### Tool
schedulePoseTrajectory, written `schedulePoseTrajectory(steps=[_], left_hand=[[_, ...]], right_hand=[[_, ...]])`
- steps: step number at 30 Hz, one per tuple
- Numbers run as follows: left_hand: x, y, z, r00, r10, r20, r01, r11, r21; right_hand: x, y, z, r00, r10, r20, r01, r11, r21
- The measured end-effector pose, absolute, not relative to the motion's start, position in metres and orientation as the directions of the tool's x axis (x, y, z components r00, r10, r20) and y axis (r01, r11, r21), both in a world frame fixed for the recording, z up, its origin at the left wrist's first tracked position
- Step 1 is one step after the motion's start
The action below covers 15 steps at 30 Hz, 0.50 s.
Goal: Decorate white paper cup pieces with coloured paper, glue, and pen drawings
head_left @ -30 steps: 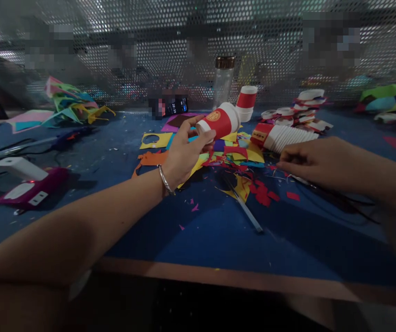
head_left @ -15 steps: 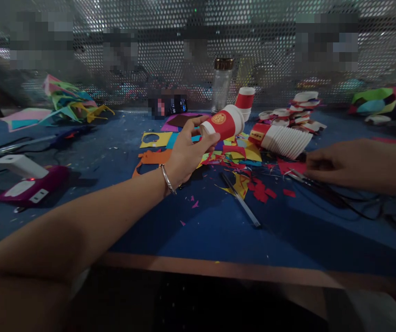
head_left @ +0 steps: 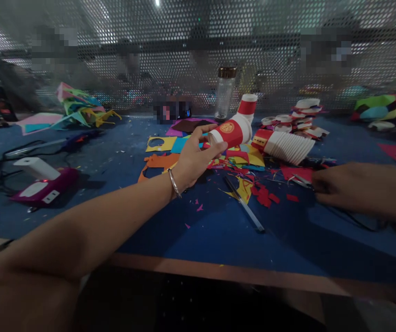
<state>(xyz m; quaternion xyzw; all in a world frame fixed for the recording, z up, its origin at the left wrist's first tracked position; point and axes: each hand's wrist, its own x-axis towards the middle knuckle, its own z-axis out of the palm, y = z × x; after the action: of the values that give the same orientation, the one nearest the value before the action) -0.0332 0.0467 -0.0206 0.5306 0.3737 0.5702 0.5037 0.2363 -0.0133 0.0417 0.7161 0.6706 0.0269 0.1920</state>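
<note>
My left hand (head_left: pixel 198 154) is closed around a paper cup (head_left: pixel 231 132), white with a red band and a gold round emblem. The cup is tilted on its side above the paper scraps. At the right, my right hand (head_left: pixel 336 186) has its fingers curled over what look like scissors (head_left: pixel 302 180); only silvery blades stick out, and the handles are hidden. Beneath the blades lies a red paper piece (head_left: pixel 293 171). A stack of nested paper cups (head_left: pixel 284 145) rests on its side between the hands. Nearer me lies a pen (head_left: pixel 244 205).
Behind the held cup stand another cup stack (head_left: pixel 247 107) and a glass bottle (head_left: pixel 225 94). Cut cups (head_left: pixel 307 115) are piled at back right. Coloured paper (head_left: pixel 80 108) and a purple power adapter (head_left: pixel 47 186) with cables lie left. Perforated metal screen (head_left: pixel 170 69) stands behind.
The view has shifted slightly, so the scene sits a little lower and farther right. My right hand has come down over the scissors' handle area. My left hand keeps the cup at much the same tilt.
</note>
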Motion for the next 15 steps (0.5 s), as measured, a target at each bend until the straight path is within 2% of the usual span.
schedulePoseTrajectory(steps=[2,5,9,12,15], left_hand=[[-0.033,0.045,-0.02,0.078,0.972,0.222,-0.18,-0.206,0.962],[-0.033,0.042,-0.019,0.087,0.972,0.219,-0.184,-0.201,0.962],[-0.033,0.04,-0.019,0.089,0.967,0.239,-0.207,-0.216,0.954],[-0.033,0.039,-0.02,0.098,0.957,0.272,-0.215,-0.247,0.945],[-0.033,0.037,-0.021,0.114,0.946,0.304,-0.198,-0.279,0.94]], right_hand=[[0.232,-0.012,0.043,0.085,0.977,-0.194,0.972,-0.039,0.234],[0.235,-0.01,0.042,0.065,0.995,-0.077,0.998,-0.065,-0.004],[0.236,-0.009,0.041,-0.048,0.988,0.144,0.939,0.094,-0.332],[0.229,-0.008,0.043,-0.088,0.959,0.268,0.883,0.2,-0.425],[0.22,-0.007,0.044,-0.065,0.943,0.325,0.815,0.239,-0.528]])
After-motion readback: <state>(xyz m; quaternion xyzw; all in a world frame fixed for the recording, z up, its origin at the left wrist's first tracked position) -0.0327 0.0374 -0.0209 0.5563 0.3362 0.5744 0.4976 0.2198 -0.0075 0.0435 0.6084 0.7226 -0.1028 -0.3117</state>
